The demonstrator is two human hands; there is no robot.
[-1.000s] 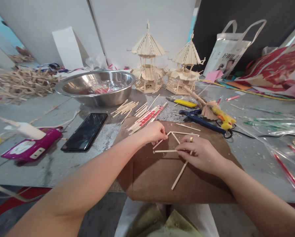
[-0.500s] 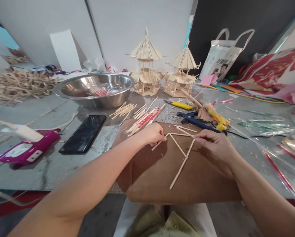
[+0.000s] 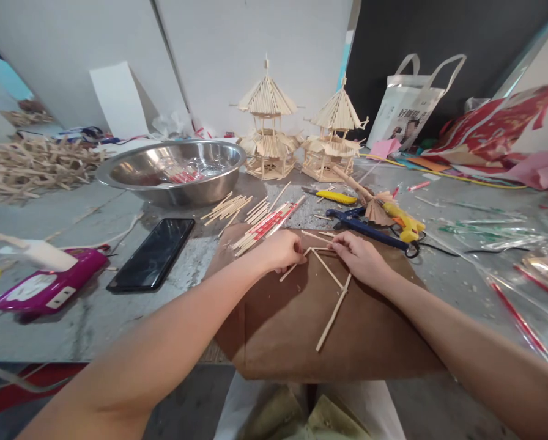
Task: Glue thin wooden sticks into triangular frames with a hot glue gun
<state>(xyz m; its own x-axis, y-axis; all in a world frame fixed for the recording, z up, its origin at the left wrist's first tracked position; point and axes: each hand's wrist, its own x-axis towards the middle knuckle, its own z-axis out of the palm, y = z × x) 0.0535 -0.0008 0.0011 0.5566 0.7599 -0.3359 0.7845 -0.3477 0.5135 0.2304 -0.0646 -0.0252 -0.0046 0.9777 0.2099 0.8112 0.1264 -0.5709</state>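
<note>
My left hand (image 3: 285, 252) is closed in a pinch on a short wooden stick (image 3: 288, 272) at the left corner of a stick frame. Between the fingertips of my right hand (image 3: 359, 258) is another wooden stick (image 3: 316, 238), its free end pointing left above the frame's upper side. The frame lies on a brown board (image 3: 283, 324); a slanting stick (image 3: 327, 269) runs from its top corner to a longer stick (image 3: 333, 313) reaching toward me. My right hand covers part of the frame's right side.
Loose sticks (image 3: 230, 206) and red-wrapped sticks (image 3: 267, 227) lie beyond the board. Around them are a phone (image 3: 152, 253), metal basin (image 3: 173, 174), yellow cutter (image 3: 333, 196), blue pliers-like tool (image 3: 370, 231) and yellow glue gun (image 3: 405, 223). Two stick pagodas (image 3: 268, 101) stand behind.
My right hand has carried its stick from the frame's lower part up to the top side, turning it and then moving left. My left hand keeps its pinch at the corner.
</note>
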